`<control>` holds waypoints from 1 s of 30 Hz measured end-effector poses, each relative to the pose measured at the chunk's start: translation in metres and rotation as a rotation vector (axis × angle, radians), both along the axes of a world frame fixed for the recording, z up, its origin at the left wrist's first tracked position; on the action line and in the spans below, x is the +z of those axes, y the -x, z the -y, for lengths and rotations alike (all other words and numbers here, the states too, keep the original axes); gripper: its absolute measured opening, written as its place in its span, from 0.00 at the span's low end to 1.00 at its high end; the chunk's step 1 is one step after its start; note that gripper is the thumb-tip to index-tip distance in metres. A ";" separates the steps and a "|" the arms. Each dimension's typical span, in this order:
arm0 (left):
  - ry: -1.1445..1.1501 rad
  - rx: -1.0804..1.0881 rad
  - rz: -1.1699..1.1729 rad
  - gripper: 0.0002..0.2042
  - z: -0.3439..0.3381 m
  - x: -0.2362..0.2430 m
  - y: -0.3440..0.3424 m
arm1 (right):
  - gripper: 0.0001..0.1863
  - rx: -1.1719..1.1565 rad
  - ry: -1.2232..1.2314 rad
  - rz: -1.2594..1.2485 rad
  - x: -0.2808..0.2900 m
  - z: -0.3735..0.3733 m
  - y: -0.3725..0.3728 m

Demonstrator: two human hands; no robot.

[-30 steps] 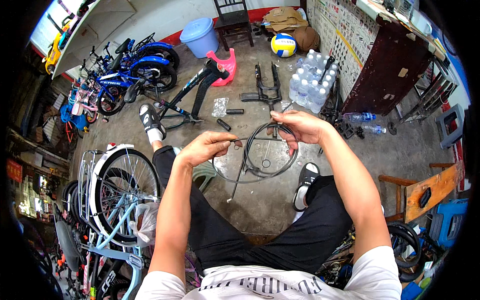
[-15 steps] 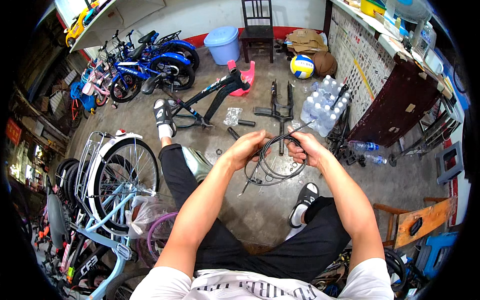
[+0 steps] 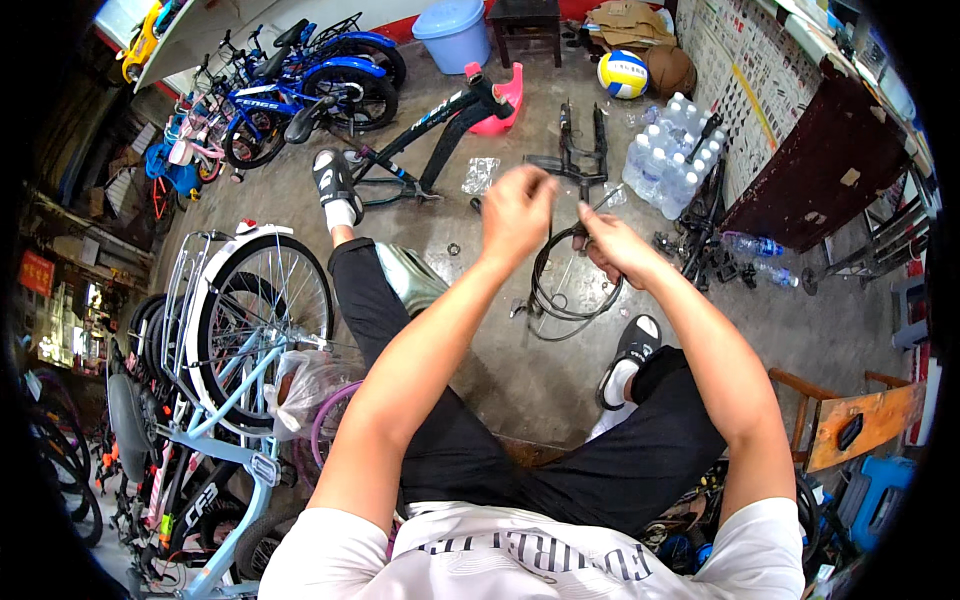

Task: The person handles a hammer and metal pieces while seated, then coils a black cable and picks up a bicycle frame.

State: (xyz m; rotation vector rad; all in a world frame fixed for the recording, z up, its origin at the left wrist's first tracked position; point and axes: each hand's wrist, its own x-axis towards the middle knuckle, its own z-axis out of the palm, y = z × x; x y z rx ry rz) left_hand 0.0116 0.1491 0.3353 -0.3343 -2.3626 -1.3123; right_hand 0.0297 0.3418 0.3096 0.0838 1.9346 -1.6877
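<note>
A coil of thin black cable (image 3: 548,312) hangs in front of me over the floor, several loops thick. My right hand (image 3: 618,250) is closed on the upper right part of the coil, thumb on top, and a short length sticks up past the thumb. To the left and a little higher, my left hand (image 3: 518,212) is raised with bent fingers, smeared by motion. Whether it holds a strand of the cable is not clear. Beyond the hands, a black bicycle fork (image 3: 584,148) lies on the floor, with a black bicycle frame (image 3: 440,140) to its left.
Bottled water (image 3: 672,160) in a pack stands at the right, beside a volleyball (image 3: 622,75). Blue children's bikes (image 3: 310,110) and a blue lidded bin (image 3: 452,38) are farther back. On my left stands a light-blue bicycle (image 3: 225,430); on my right, a wooden chair (image 3: 865,425).
My left hand has left the coil's left side and moved up and slightly right. The right hand keeps the coil, which now hangs narrower below it. The view has tilted down.
</note>
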 end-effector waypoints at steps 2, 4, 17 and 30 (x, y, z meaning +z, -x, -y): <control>-0.125 0.090 0.184 0.10 0.008 0.010 0.019 | 0.37 0.037 -0.152 -0.080 -0.002 0.013 -0.006; -0.419 0.092 0.270 0.12 0.010 0.020 0.035 | 0.37 0.101 -0.125 -0.071 0.006 0.016 -0.006; -0.341 0.299 0.461 0.14 0.004 0.003 0.047 | 0.31 0.326 -0.457 -0.491 0.021 0.019 -0.009; -0.548 0.009 0.691 0.17 0.011 -0.021 0.069 | 0.29 0.316 -0.406 -0.522 0.026 0.018 -0.004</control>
